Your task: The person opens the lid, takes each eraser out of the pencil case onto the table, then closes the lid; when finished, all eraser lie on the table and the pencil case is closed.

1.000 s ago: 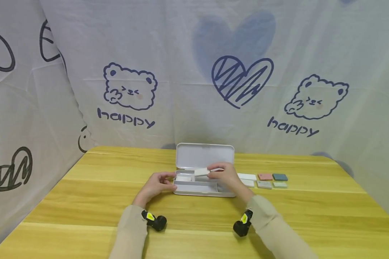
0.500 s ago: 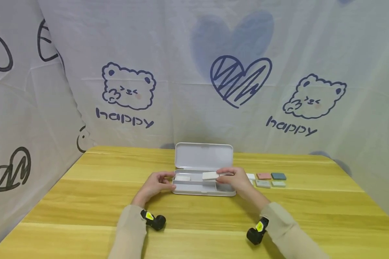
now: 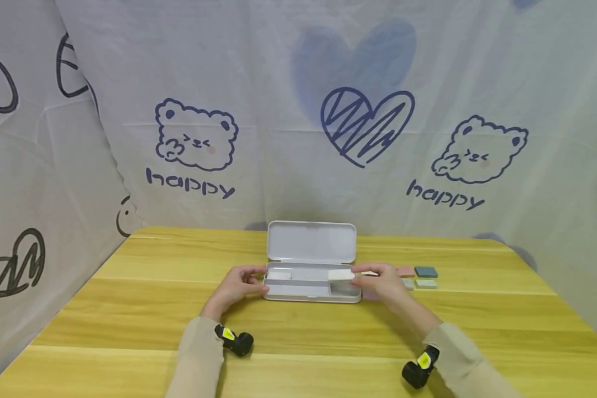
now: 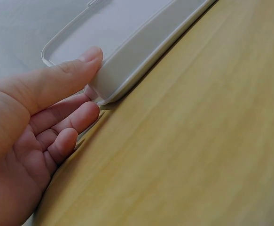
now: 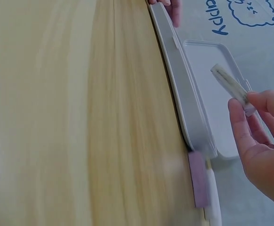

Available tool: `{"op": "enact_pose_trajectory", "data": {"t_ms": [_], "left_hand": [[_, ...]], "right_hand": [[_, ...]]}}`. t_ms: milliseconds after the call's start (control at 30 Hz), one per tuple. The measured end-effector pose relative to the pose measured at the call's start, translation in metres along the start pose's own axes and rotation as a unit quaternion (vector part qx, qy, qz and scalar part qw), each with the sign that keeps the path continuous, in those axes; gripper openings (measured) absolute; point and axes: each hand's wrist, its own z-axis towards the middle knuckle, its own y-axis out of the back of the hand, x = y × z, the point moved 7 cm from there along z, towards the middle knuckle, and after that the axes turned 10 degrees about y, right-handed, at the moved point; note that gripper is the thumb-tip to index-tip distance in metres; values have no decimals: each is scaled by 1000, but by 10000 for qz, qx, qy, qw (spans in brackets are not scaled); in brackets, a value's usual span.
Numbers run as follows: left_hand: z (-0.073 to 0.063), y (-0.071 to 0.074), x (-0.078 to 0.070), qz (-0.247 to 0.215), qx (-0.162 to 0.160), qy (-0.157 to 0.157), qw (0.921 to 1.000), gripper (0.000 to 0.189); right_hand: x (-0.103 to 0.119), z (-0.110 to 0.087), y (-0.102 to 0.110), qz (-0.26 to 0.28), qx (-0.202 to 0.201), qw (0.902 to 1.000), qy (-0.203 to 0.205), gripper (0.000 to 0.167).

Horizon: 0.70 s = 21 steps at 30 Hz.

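Note:
A white pencil case [image 3: 298,299] lies with its lid raised at the back of the table. My left hand [image 3: 236,286] holds its left end, thumb at the front corner in the left wrist view and fingers around the end. Between thumb and fingertips, my right hand [image 3: 385,283] pinches a white eraser [image 5: 228,84] above the case's right end. Another white eraser [image 3: 279,275] lies in the left part of the rear compartment. A divider runs along the case, and a short wall splits off its front right section.
Right of the case lie a pink eraser [image 3: 405,271], a blue-grey one [image 3: 426,272] and a pale one [image 3: 426,283]. A purple block [image 5: 199,179] sits by the case's right end, beside a white one [image 5: 213,195]. A printed cloth [image 3: 288,182] hangs behind.
My right hand has moved right along the case with the white eraser, from around its middle to its right end. The left hand stays at the left end.

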Motion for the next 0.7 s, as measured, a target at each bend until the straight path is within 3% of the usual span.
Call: {"op": "enact_pose_trajectory", "data": {"t_ms": [367,567,700], "left_hand": [[0,0,0,61,-18,-6,10000,43],[0,0,-1,32,-8,-28,10000,43],[-1,-1,-1,30,-5,-21,10000,44]], "right_hand": [[7,-19,37,-1024,-219,9944,157,27],[4,-28,53,-285,-232,9993,10,30],[2,-32,65,188,-205,9996,23,22]]}}
